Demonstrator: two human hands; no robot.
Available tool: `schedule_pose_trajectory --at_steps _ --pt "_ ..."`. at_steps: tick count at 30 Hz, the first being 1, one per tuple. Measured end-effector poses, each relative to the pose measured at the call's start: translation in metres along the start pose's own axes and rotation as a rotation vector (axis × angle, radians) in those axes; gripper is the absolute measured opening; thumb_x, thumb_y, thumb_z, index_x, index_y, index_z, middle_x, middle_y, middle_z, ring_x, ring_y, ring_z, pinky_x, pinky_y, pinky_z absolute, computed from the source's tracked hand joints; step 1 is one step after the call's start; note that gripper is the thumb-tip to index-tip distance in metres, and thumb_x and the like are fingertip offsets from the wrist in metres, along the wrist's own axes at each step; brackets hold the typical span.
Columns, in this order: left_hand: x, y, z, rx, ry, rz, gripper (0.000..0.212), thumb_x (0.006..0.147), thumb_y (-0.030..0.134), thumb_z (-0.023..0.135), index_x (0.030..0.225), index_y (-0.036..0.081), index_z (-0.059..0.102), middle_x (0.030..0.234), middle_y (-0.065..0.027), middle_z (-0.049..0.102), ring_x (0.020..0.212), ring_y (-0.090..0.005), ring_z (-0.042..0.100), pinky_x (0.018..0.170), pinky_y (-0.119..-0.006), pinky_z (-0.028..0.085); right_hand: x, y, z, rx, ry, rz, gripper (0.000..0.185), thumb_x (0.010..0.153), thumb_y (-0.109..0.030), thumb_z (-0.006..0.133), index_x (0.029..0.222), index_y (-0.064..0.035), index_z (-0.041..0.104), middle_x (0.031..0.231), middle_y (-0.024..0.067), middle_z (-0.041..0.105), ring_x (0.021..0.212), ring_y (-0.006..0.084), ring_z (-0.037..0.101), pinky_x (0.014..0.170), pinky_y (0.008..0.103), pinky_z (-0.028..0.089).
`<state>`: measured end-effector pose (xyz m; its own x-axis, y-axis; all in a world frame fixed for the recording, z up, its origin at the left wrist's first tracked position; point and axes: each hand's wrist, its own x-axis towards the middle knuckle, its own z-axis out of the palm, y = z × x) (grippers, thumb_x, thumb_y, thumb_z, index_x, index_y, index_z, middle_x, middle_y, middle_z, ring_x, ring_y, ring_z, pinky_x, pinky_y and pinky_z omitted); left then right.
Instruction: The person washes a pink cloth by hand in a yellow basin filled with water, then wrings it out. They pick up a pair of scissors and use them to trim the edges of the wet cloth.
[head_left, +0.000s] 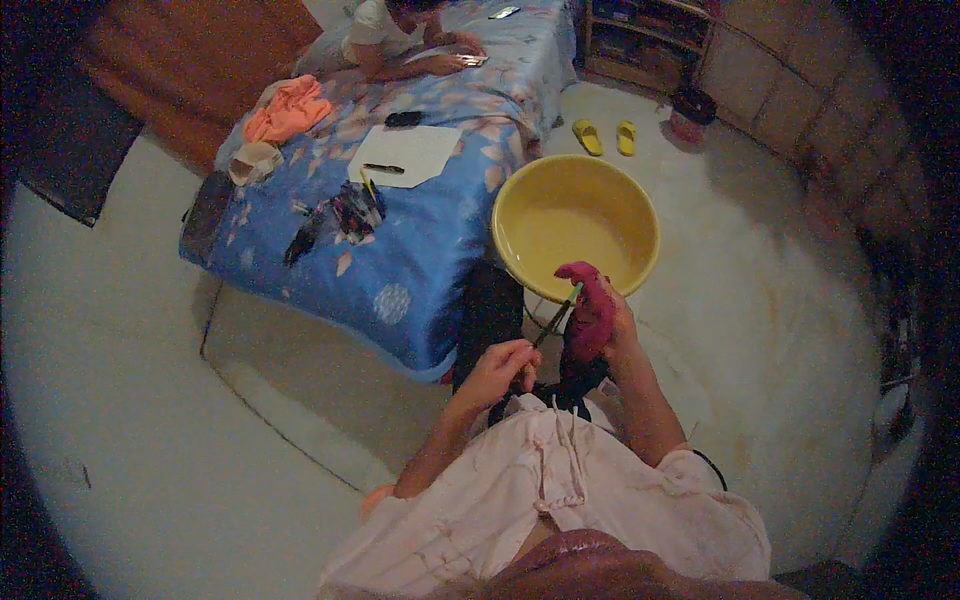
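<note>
My left hand (501, 367) grips the lower end of a slim dark stick (554, 322) with a pale green tip; it may be a brush. A dark pink cloth (589, 315) is bunched in my right hand (619, 322), and the stick's green end lies against it. Both hands are in front of my lap, just short of a large round yellow basin (540, 214). The cloth's upper end overlaps the basin's near rim. Whether the basin holds water I cannot tell.
On the left, a bed with a blue floral cover (420, 292) bears white paper (412, 142), a pen (384, 169), a dark pouch (356, 214) and orange cloth (289, 110). A person (371, 34) there handles a phone (471, 60). Yellow slippers (588, 138) and a bin (688, 124) stand beyond the basin.
</note>
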<state>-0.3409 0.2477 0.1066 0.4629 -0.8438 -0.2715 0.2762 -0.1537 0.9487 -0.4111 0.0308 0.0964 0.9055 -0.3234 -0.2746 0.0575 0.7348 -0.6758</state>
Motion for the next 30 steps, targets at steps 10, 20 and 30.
schedule_pose_trajectory --at_steps 10,20,30 --pt "0.008 0.013 0.013 0.511 0.114 0.114 0.025 0.095 0.022 0.044 0.082 0.003 0.056 0.062 -0.0049 0.057 0.056 -0.0144 0.053 0.054 -0.027 0.043 -0.004 0.032 0.01 -0.354 0.116 -0.094 0.032 0.093 -0.032 0.051 0.11 -0.0064 0.057 0.086 0.0029 0.058 0.074 0.0136 0.055 0.066 0.0295 0.047" --pt "0.004 0.005 0.002 -0.274 -0.058 -0.107 0.027 0.096 0.024 0.042 0.088 0.002 0.054 0.062 -0.005 0.057 0.054 -0.0154 0.053 0.053 -0.028 0.043 -0.019 0.014 0.026 -0.062 -0.148 -0.024 0.036 0.089 -0.031 0.057 0.115 -0.0064 0.059 0.12 0.0082 0.053 0.105 0.0161 0.052 0.093 0.0341 0.039" --pt "0.006 0.0 0.02 0.499 0.298 0.145 0.023 0.094 0.022 0.048 0.094 0.001 0.057 0.069 -0.0052 0.061 0.057 -0.0158 0.057 0.06 -0.029 0.048 -0.016 0.043 0.033 -0.291 0.081 0.014 0.027 0.09 -0.027 0.059 0.106 -0.0063 0.061 0.086 0.0045 0.065 0.07 0.0148 0.061 0.061 0.0279 0.049"
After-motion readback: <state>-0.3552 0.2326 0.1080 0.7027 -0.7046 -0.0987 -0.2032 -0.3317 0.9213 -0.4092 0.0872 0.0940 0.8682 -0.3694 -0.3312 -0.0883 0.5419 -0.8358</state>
